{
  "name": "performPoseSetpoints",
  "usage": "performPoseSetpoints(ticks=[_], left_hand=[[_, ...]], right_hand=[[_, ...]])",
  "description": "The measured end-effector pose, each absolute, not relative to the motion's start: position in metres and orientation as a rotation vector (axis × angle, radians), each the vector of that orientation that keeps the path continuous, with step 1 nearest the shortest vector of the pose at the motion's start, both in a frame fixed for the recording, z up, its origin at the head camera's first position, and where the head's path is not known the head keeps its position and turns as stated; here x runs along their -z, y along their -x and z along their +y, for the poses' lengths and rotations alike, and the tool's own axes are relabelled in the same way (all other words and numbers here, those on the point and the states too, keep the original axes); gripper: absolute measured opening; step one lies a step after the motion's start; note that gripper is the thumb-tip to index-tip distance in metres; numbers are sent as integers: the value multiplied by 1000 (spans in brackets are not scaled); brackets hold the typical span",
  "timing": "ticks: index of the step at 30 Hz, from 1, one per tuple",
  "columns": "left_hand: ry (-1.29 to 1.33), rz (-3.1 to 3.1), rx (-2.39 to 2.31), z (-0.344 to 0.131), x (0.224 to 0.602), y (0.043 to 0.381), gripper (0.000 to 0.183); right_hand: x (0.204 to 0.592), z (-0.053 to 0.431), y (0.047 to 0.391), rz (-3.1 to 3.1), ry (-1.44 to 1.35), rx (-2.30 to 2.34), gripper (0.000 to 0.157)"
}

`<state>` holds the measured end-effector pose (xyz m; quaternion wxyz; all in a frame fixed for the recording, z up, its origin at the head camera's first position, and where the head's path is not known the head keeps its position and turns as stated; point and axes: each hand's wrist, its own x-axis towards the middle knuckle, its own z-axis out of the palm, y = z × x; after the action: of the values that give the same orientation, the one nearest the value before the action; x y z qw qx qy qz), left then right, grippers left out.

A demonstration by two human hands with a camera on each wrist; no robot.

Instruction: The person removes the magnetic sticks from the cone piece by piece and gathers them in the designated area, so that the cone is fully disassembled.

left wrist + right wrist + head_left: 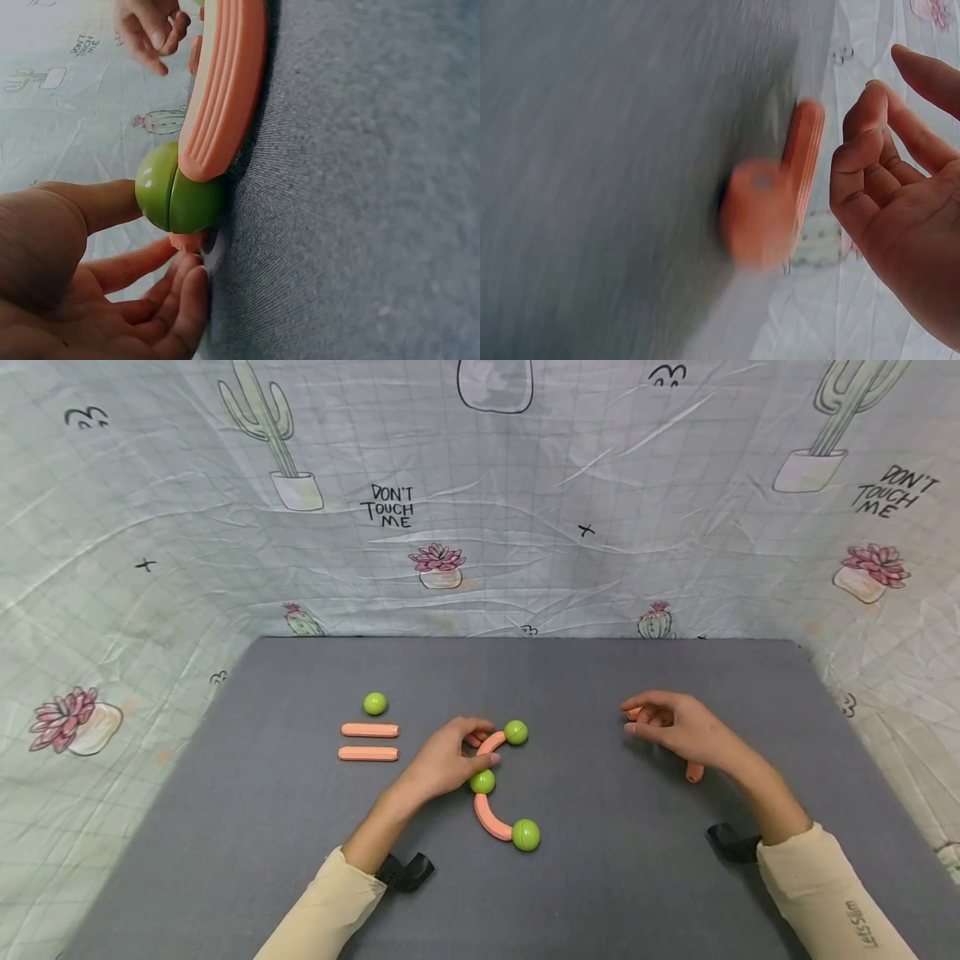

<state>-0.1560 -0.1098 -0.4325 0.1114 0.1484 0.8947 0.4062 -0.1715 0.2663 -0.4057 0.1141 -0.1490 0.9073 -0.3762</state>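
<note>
Toy pieces form a curved chain on the grey table: an upper curved orange stick (491, 743), a lower curved orange stick (491, 818) and three green balls, one at the top (516, 732), one in the middle (482, 782), one at the bottom (526, 835). My left hand (442, 760) holds the upper stick between thumb and fingers, the thumb close by the middle ball (180, 195). In the left wrist view that stick is mostly hidden. Above orange sticks (695, 772) on the right, my right hand (682, 727) hovers with loosely bent fingers, holding nothing.
Two straight orange sticks, one (371, 730) behind the other (368, 754), lie left of the chain. A loose green ball (375, 703) sits just beyond them. Cactus-printed cloth (525, 585) stands behind the table (585, 877) and along its sides.
</note>
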Motion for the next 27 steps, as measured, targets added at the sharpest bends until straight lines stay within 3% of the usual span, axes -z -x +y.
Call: performPoseSetpoints(ticks=[6,17,27], left_hand=[[-394,2650,-1138,-110,428,146,43],[-363,2676,-1073,-106,425,133,63],[-398,2691,-1109,-105,428,133,60]], right_hand=[[408,241,176,2601,556,1143,37],[419,206,192,2475,559,1180,38],[424,174,192,2406,673,1162,45]])
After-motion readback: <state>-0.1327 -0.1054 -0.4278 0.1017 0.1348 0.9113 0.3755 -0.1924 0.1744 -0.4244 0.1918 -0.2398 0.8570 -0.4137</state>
